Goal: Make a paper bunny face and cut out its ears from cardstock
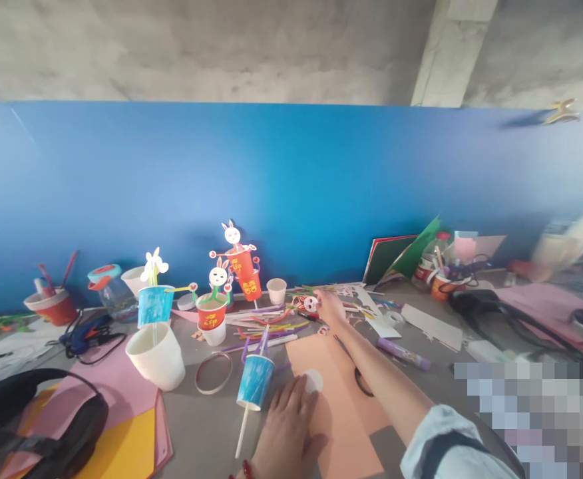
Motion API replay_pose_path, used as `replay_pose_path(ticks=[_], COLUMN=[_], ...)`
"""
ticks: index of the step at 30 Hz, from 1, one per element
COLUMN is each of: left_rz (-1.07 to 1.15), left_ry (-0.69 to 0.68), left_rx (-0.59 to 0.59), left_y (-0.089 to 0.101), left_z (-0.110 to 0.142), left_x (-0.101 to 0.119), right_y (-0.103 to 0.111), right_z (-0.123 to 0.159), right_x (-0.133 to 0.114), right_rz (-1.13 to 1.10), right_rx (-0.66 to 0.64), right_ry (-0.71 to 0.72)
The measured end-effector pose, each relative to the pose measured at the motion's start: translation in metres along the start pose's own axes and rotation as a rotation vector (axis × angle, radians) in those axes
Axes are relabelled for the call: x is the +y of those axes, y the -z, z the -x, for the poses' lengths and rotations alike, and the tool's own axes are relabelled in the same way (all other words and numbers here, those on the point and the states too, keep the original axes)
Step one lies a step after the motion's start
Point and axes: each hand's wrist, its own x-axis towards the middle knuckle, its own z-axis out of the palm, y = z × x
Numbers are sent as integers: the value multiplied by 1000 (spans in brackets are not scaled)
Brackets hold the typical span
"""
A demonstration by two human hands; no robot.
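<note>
My left hand (289, 422), with a red bead bracelet at its wrist, lies flat at the edge of an orange paper sheet (339, 399). A white paper disc (314, 381) sits at its fingertips. Beside it lies a blue paper cup (255, 382) on a white stick, with purple pipe cleaners at its top. My right hand (330, 311) reaches forward over the craft pieces, its fingers pinched at the edge of a paper rabbit face (311, 304). Black-handled scissors (363, 382) lie partly hidden beneath my right forearm.
Finished rabbit cup figures (239, 266) stand at the back, with another rabbit cup (211, 309) in front. Pipe cleaners (271, 322) lie scattered. A tape roll (213, 373), white cup (156, 356) and headphones (36, 419) are on the left; a purple glue stick (404, 353) is on the right.
</note>
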Motion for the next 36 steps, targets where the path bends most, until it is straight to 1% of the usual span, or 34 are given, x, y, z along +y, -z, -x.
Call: replay_pose_path(ticks=[2, 4, 7, 9, 11, 13, 17, 21, 23, 25, 28, 30, 33, 36], left_rz=[1, 3, 12, 21, 29, 38, 72, 120, 158, 207, 300, 380, 556, 807], left_ry=[0, 10, 11, -5, -17, -17, -12, 6, 4, -22, -58, -49, 15, 88], left_rx=[-6, 2, 38, 62, 84, 99, 109, 130, 174, 249, 366, 416, 439, 437], left_y=[-1, -3, -7, -10, -13, -14, -11, -9, -10, -10, -10, -9, -7, -6], left_z=[0, -1, -1, -1, -1, 0, 0, 1, 0, 0, -2, -3, -3, -5], left_x=[-1, -2, -5, -6, -7, -7, -5, -5, -6, -8, -9, -10, -9, -6], right_y=[7, 20, 41, 51, 55, 53, 43, 41, 41, 42, 43, 44, 47, 48], right_z=[0, -1, 2, 8, 19, 33, 61, 80, 86, 94, 109, 122, 143, 162], right_x=[11, 24, 45, 56, 63, 65, 55, 37, 28, 19, 2, -10, -26, -37], right_rz=[-50, -103, -194, -269, -360, -463, -662, -824, -878, -917, -953, -976, -1015, -1042], right_rx=[7, 12, 34, 55, 68, 67, 51, 28, 6, -28, -109, -170, -283, -404], right_ry=[-25, -53, -96, -129, -154, -165, -149, -152, -167, -178, -165, -145, -121, -89])
